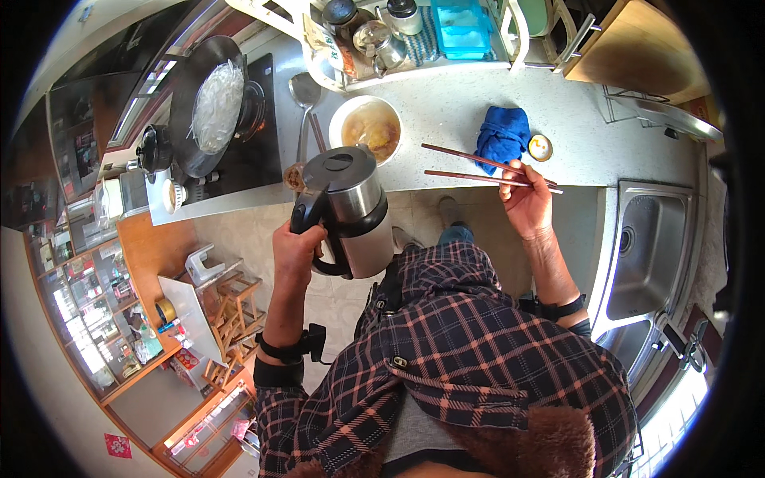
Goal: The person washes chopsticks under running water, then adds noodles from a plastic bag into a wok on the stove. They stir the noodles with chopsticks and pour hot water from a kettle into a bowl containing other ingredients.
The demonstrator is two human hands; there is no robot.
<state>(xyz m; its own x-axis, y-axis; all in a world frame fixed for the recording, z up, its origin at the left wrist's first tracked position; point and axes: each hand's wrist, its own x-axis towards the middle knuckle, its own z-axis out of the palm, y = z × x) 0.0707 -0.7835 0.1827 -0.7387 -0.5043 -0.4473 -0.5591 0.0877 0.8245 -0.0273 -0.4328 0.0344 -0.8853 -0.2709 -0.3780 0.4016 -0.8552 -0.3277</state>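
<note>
My left hand [296, 253] is closed round the black handle of a steel kettle [362, 239], held up in front of the counter's edge. Just beyond its spout stands a white bowl [398, 119] with brownish liquid and something yellowish in it. Between the fingers of my right hand [527, 199] is a pair of dark chopsticks [466, 174], tips spread apart and pointing left over the counter. A crumpled blue cloth [502, 134] lies just past the right hand, beside a small round lid or dish [540, 147]. The kettle hides part of the counter behind it.
On the left, a wok [185, 119] holding white noodle-like strands [217, 107] sits on the black stove [267, 151]. A spatula [304, 92] lies between stove and bowl. A rack [319, 68] with jars stands at the back; the sink [649, 247] is at right.
</note>
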